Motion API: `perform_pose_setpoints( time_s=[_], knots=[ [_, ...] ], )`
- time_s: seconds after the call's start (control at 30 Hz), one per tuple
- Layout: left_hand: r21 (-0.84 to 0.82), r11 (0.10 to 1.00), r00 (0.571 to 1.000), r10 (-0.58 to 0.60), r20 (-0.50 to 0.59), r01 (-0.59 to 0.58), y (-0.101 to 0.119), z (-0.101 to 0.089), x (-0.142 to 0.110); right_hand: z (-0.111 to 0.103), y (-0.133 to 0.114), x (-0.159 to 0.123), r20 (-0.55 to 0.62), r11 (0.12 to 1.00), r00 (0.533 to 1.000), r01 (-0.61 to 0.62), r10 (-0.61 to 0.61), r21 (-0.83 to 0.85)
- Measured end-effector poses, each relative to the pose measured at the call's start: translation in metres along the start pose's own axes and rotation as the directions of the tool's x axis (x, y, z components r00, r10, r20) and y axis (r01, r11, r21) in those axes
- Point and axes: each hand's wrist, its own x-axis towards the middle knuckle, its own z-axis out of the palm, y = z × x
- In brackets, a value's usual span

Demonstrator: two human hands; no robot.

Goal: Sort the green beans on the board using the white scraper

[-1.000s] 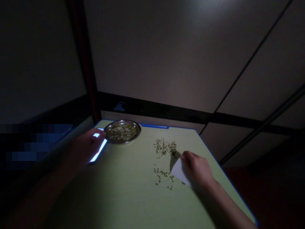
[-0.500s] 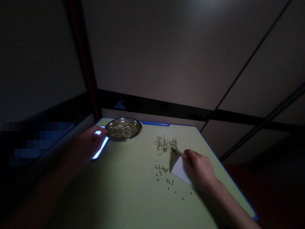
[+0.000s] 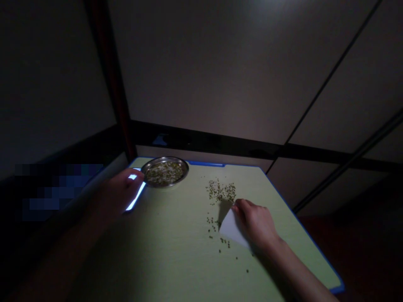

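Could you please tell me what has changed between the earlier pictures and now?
The right hand, holding the white card, has moved a little left across the table, and a few stray beans now lie nearer the person. Nothing looks newly grasped or released. The plate, phone and left hand stayed as they were.

Around the green counter (image 3: 176,247), blue edging (image 3: 336,289), with a thicker blue strip (image 3: 206,164) at the far side. Beyond, pale panels (image 3: 201,75), crossed by a glossy dark band (image 3: 239,147) and split by slanting seams, with a soft glare (image 3: 280,4) up top. To the left, a dark reddish post (image 3: 108,63), tilted; farther left, a bluish pixelated patch (image 3: 59,193), unreadable. At lower right, a dim reddish surface (image 3: 327,228).
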Motion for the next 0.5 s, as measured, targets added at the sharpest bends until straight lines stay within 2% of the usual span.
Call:
perform_pose_setpoints(
  time_s=[0.27, 0.5],
  knots=[
    [-0.057, 0.998, 1.000, -0.020, -0.009, 0.020, 0.008, -0.005, -0.004, 0.002, 0.011, 0.017, 0.011, 0.994, 0.998, -0.066, 0.067, -0.087],
    [-0.029, 1.000, 1.000, 0.007, -0.009, -0.007, 0.010, -0.004, -0.004, 0.005, 0.002, 0.010, 0.008, 0.998, 1.000, -0.009, 0.009, -0.058]
  ],
)
